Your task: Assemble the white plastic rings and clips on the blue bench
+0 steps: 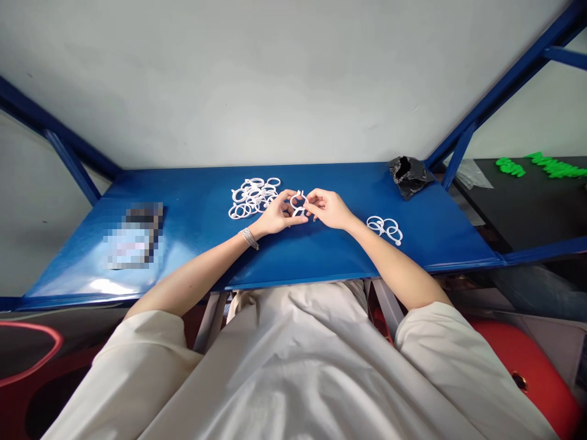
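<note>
Both hands meet over the middle of the blue table [321, 256]. My left hand [277, 215] and my right hand [326, 208] each pinch a white plastic ring clip [298, 203] held between them. A bracelet sits on my left wrist. Just left of my left hand lies a pile of several white ring clips [252, 197]. A small group of white ring clips [385, 228] lies to the right of my right forearm.
A crumpled black bag [409, 175] sits at the table's back right corner. A blurred dark object [132, 235] lies at the left. Blue frame struts rise on both sides. Green parts [541, 165] lie on a dark table to the right.
</note>
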A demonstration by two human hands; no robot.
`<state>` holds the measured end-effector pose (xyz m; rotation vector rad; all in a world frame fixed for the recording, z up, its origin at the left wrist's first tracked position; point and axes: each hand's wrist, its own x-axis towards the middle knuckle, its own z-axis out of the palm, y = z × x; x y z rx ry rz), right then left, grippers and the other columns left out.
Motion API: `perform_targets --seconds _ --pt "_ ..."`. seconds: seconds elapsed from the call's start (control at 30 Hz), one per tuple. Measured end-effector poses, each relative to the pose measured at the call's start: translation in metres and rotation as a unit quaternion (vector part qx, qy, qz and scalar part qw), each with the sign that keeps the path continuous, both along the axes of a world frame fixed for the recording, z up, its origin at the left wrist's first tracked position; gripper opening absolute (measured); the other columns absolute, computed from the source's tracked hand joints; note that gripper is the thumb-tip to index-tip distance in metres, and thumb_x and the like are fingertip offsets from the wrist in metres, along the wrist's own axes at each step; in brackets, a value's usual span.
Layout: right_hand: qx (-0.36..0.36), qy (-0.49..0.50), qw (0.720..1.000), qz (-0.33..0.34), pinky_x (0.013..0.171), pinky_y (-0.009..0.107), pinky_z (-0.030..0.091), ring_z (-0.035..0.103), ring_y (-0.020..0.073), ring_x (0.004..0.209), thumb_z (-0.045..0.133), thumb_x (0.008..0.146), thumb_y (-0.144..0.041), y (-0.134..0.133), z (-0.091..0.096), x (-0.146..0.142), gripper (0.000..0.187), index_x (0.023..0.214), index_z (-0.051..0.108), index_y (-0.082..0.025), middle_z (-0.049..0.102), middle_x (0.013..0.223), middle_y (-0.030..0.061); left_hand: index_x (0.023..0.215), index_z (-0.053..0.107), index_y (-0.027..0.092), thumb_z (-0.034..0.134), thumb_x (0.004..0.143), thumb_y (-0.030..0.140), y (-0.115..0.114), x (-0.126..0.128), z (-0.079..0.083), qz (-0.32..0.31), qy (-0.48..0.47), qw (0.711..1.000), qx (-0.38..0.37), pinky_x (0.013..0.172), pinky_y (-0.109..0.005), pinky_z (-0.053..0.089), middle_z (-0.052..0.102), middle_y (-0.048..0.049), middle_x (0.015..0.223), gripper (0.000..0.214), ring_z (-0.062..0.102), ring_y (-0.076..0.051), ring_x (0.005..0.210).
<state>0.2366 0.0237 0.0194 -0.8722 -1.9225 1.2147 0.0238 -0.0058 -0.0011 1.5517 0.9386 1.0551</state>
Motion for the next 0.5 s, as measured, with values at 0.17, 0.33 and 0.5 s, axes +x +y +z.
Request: perform_targets --seconds 0.17,0.33,0.5 --pt "-0.02 0.019 0.999 -0.025 0.057 0.032 0.059 0.073 0.0233 0.075 0.081 0.083 -0.061 0.0009 0.0016 -0.0001 0.044 0.091 0.062 -0.022 0.073 0.08 0.0052 0.117 0.065 0.015 0.091 0.079 0.048 0.002 -0.0027 -0.0022 -0.056 0.079 0.995 0.0 0.05 -0.02 0.044 0.066 0.0009 0.069 0.057 0.057 -0.01 0.053" --pt "0.004 0.012 0.999 -0.05 0.058 0.031 0.056 0.071 0.0206 0.07 0.075 0.087 -0.056 0.0022 0.0042 0.0015 0.038 0.092 0.066 -0.02 0.078 0.087 0.0087 0.121 0.065 0.015 0.089 0.081 0.05 0.0016 -0.0013 -0.0002 -0.046 0.035 0.998 -0.029 0.056 -0.024 0.054 0.075 -0.0067 0.088 0.058 0.068 -0.013 0.061" --pt "0.102 -0.1 0.987 -0.073 0.065 0.031 0.05 0.066 0.0186 0.07 0.068 0.092 -0.041 0.0024 0.0099 0.0066 0.023 0.09 0.073 -0.019 0.077 0.082 0.0064 0.113 0.06 0.017 0.093 0.077 0.049 0.0004 0.0001 0.0017 -0.045 -0.027 0.998 -0.046 0.056 -0.023 0.056 0.075 -0.0078 0.1 0.059 0.069 -0.012 0.064"
